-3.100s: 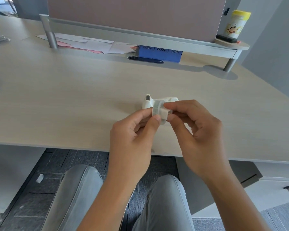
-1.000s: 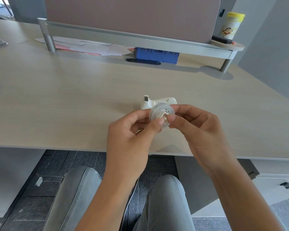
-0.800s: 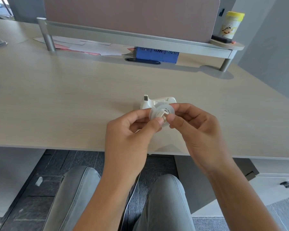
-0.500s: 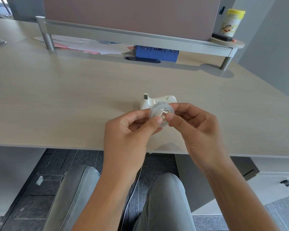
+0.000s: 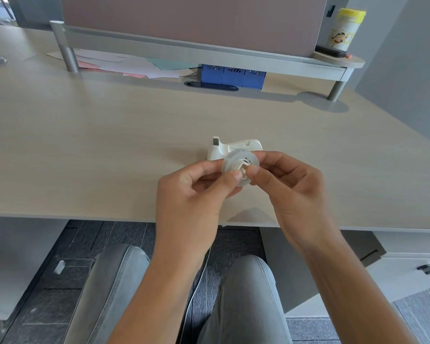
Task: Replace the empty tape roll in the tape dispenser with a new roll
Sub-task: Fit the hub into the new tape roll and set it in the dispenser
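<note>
A clear tape roll (image 5: 233, 161) with a white hub in its centre is held flat-face toward me, just above the desk. My left hand (image 5: 196, 194) pinches its lower left rim, thumb tip at the hub. My right hand (image 5: 291, 187) grips its right side, thumb pressing on the hub. Right behind the roll, a small white tape dispenser (image 5: 233, 146) stands on the desk, cutter end to the left; its lower part is hidden by the roll and my fingers.
The light wooden desk (image 5: 109, 145) ends just under my wrists. At the back, a raised shelf (image 5: 209, 49) covers loose papers (image 5: 124, 67) and a blue box (image 5: 233, 75). A yellow-lidded canister (image 5: 345, 29) stands at the shelf's right end. A drawer unit (image 5: 407, 264) sits lower right.
About three seconds ago the roll was edge-on between my fingers; it is now turned with its flat face and hub toward me. Over the last second the hands barely moved.
</note>
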